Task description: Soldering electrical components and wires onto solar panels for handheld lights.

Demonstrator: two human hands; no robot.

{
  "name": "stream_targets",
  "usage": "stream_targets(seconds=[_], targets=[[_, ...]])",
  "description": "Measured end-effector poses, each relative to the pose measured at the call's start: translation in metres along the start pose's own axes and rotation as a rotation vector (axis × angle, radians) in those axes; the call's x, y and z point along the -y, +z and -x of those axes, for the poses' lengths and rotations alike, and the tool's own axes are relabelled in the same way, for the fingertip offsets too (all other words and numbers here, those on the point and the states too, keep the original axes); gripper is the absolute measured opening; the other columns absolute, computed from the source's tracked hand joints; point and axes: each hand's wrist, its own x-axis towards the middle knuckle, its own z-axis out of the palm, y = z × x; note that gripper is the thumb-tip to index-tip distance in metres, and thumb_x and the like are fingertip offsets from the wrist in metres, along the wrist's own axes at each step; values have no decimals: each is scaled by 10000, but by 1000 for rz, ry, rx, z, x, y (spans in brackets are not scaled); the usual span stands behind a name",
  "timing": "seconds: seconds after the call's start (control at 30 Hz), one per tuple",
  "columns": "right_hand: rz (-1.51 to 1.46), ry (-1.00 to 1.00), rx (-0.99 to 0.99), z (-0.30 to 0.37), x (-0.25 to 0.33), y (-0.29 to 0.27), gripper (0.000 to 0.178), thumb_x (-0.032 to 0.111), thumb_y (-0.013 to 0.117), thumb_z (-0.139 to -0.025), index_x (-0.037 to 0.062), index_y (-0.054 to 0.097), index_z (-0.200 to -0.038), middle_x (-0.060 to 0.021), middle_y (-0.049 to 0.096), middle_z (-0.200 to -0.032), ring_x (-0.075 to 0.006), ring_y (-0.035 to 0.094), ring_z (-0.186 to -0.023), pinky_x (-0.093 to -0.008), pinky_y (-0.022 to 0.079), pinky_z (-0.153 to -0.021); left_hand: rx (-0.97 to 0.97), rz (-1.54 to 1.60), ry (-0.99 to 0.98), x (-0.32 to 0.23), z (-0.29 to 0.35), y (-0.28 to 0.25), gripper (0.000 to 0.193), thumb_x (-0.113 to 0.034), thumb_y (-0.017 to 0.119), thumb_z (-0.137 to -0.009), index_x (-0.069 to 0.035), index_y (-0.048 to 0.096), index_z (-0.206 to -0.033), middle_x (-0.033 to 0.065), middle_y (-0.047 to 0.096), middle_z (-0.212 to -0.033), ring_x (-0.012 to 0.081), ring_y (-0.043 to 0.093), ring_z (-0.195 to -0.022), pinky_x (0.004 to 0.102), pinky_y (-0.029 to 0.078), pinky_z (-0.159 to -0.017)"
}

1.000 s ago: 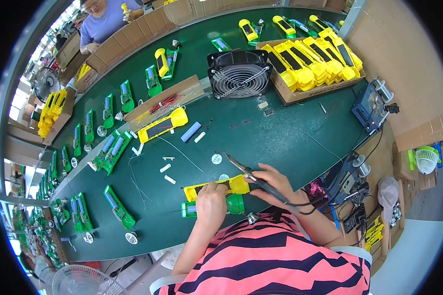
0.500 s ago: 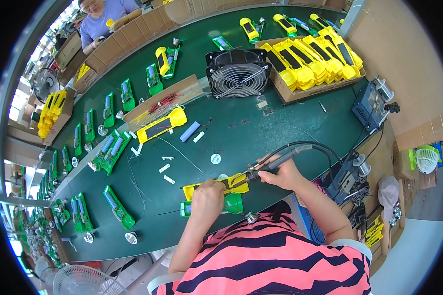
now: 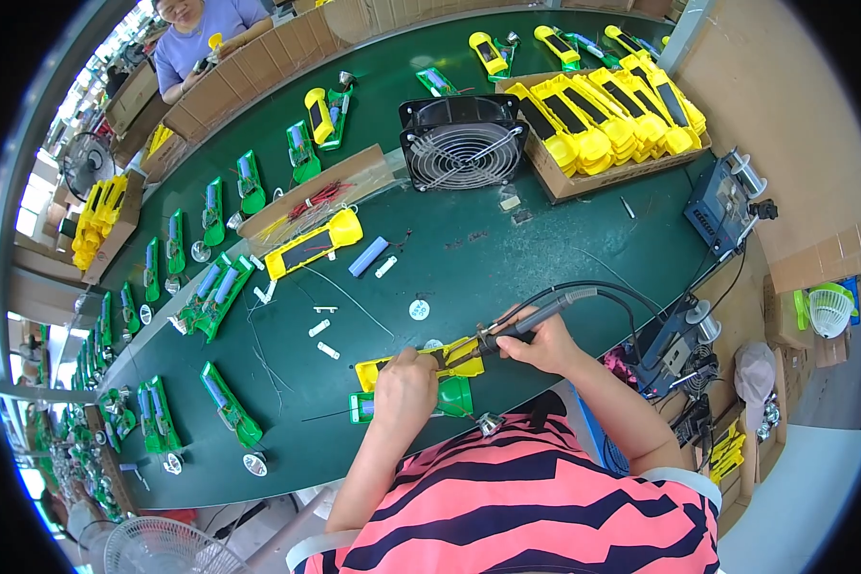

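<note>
My right hand [image 3: 543, 346] grips a soldering iron [image 3: 551, 308], its black cable arching off to the right. The iron's tip points down-left into a yellow flashlight housing [image 3: 471, 367]. My left hand [image 3: 408, 385] is closed on that housing, its fingertips close to the tip; what else they may pinch is hidden. Beneath it lies a green flashlight housing [image 3: 457, 396], partly covered by my left hand. A small silver reflector [image 3: 489, 424] sits at its right end, near my striped shirt.
Ahead stands a black fan [image 3: 462, 143], beside a carton of yellow housings [image 3: 598, 124]. Soldering stations [image 3: 717, 206] line the right edge. Left are green housings [image 3: 230, 402] and a blue battery [image 3: 368, 256]. A co-worker [image 3: 201, 48] sits beyond a cardboard barrier.
My right hand and the iron have shifted slightly left. Green housings on the far strip have slid a little to the right. The co-worker's hands have moved.
</note>
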Motion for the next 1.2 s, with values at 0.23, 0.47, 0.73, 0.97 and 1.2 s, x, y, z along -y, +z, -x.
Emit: stream_targets(seconds=[0.23, 0.47, 0.73, 0.97, 1.2], targets=[[50, -232, -114, 13, 10, 4, 153, 78, 629, -773, -18, 603, -890, -76, 602, -773, -111, 614, -644, -228, 479, -549, -1, -5, 0, -2, -1, 1, 78, -7, 565, -662, -16, 624, -711, 134, 541, -689, 305, 562, -631, 376, 458, -590], [311, -228, -288, 41, 25, 44, 250, 39, 633, -764, 14, 509, -981, -95, 650, -782, -196, 641, -785, -324, 473, -785, -5, -25, 1, -1, -1, 3, 69, -5, 566, -656, -11, 619, -699, 138, 543, -682, 304, 562, -624, 377, 460, -583], [426, -204, 52, 38, 13, 63, 751, 163, 727, -650, 35, 287, -1245, -158, 513, -1096, -335, 486, -1054, -522, 177, -1032, 6, -10, -4, -3, 1, -3, 68, -19, 588, -667, -10, 620, -726, 133, 545, -690, 297, 564, -643, 375, 455, -600], [421, -248, 71, 32, 8, 51, 708, 112, 685, -682, 46, 267, -1249, -166, 506, -1119, -330, 495, -1045, -531, 152, -1035, -258, -50, -78, 0, 20, -47, 182, -103, 719, -616, -19, 560, -649, 104, 523, -751, 270, 489, -711, 364, 399, -632], [506, -279, 115, 9, 18, 33, 742, 62, 692, -653, 61, 259, -1256, -151, 505, -1133, -325, 487, -1059, -534, 165, -1029, -328, 181, -79, -9, 19, 7, 140, -11, 655, -653, -40, 560, -751, 85, 546, -773, 264, 501, -727, 354, 393, -658]])
